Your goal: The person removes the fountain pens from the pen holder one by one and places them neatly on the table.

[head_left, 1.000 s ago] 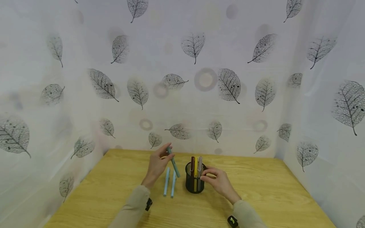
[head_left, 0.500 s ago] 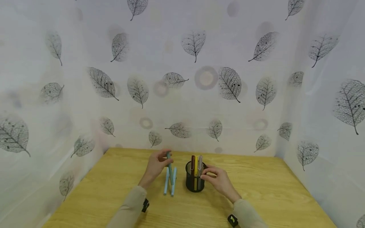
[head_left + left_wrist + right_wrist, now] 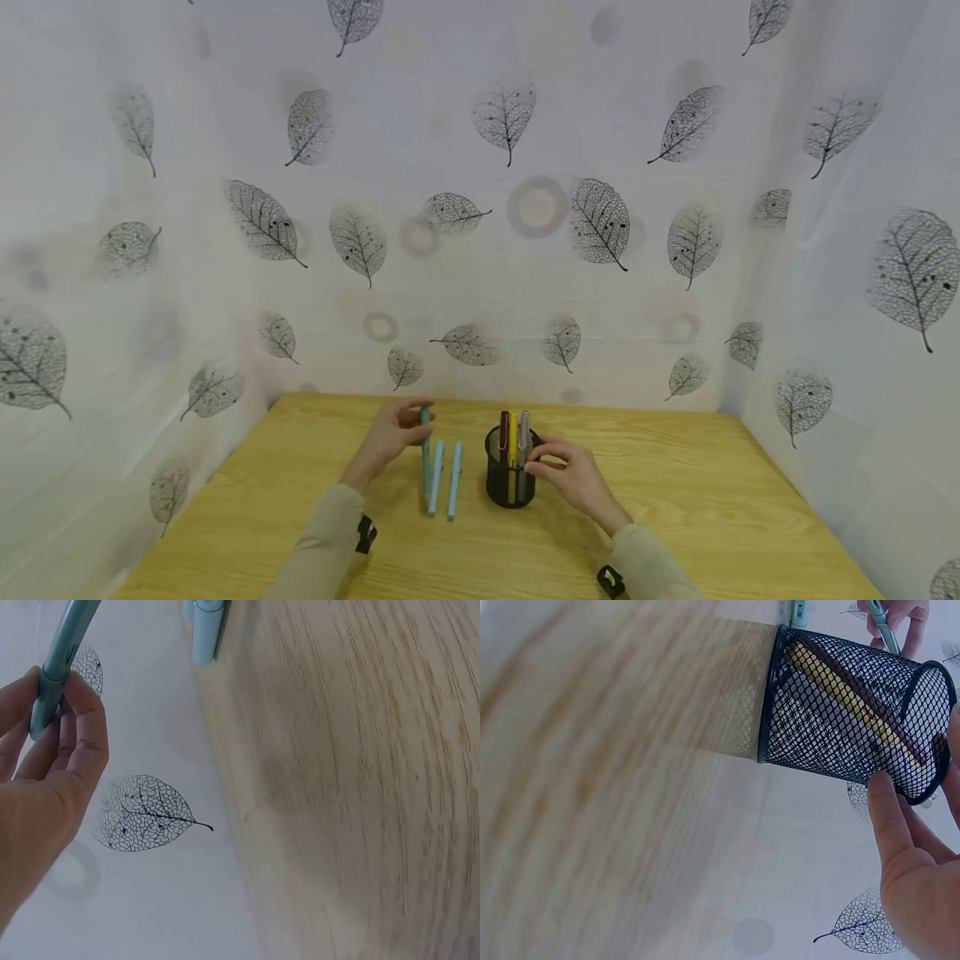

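Note:
My left hand (image 3: 392, 435) pinches a teal pen (image 3: 426, 467) near its top, thumb on one side and fingers on the other. The pen points down, just left of two light blue pens (image 3: 455, 482) lying side by side on the table. In the left wrist view the teal pen (image 3: 66, 645) slants up out of the fingers. A black mesh pen holder (image 3: 498, 485) stands upright to the right, with a dark red, a yellow and a silver pen (image 3: 524, 432) inside. My right hand (image 3: 576, 477) holds its rim between thumb and fingers; some fingertips are hidden behind it.
The wooden table (image 3: 660, 500) has a leaf-patterned white curtain (image 3: 510, 275) at its back edge and along both sides. Dark straps with small devices (image 3: 611, 582) sit on both wrists.
My left hand has moved left and lower, carrying the teal pen from the right of the light blue pens to their left and turning it more upright. My right hand keeps its place.

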`<state>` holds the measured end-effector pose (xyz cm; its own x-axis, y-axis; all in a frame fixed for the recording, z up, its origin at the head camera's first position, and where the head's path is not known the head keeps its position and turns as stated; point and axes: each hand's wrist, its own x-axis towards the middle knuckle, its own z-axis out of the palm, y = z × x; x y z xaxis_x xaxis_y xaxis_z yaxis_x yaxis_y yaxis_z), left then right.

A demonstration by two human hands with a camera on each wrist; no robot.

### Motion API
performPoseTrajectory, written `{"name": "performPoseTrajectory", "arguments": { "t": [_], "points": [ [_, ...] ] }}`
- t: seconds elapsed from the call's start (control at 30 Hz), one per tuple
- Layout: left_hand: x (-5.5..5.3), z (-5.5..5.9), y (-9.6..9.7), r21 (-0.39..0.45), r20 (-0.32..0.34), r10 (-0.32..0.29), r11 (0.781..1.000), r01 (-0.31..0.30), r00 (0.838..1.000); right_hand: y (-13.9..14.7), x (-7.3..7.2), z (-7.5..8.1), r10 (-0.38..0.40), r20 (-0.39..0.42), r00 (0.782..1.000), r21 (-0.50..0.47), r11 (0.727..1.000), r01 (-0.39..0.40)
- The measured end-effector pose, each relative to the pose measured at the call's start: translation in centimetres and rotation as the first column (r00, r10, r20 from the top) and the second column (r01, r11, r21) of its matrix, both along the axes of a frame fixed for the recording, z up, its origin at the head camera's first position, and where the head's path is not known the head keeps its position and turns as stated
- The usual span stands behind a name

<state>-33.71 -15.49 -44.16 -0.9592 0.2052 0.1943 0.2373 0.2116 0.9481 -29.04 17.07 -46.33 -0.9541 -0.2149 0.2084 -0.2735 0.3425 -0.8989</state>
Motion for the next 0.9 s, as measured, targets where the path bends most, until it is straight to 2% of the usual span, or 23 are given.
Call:
{"name": "performPoseTrajectory", "arguments": {
  "t": [0.27, 0.53, 0.77, 0.9],
  "points": [
    [-0.3, -0.9, -1.1, -0.043, 0.022, -0.086, 0.995, 0.087, 0.996, 0.0, 0.0, -0.1, 0.005, 0.004, 1.0, 0.0, 1.0, -0.005],
    [-0.7, -1.8, -1.3, -0.053, 0.08, -0.076, 0.995, 0.08, 0.994, 0.2, -0.1, -0.1, -0.001, -0.043, 0.999, 0.014, 1.0, 0.002],
    [-0.7, -2.3, -1.4, -0.054, 0.117, -0.083, 0.994, 0.09, 0.99, 0.2, -0.2, -0.2, 0.004, 0.004, 1.0, -0.005, 1.0, -0.004],
    [-0.9, -2.4, -1.6, -0.075, 0.121, -0.09, 0.992, 0.099, 0.989, 0.2, -0.1, -0.2, 0.009, -0.006, 1.0, -0.004, 1.0, -0.009]
  ]
}}
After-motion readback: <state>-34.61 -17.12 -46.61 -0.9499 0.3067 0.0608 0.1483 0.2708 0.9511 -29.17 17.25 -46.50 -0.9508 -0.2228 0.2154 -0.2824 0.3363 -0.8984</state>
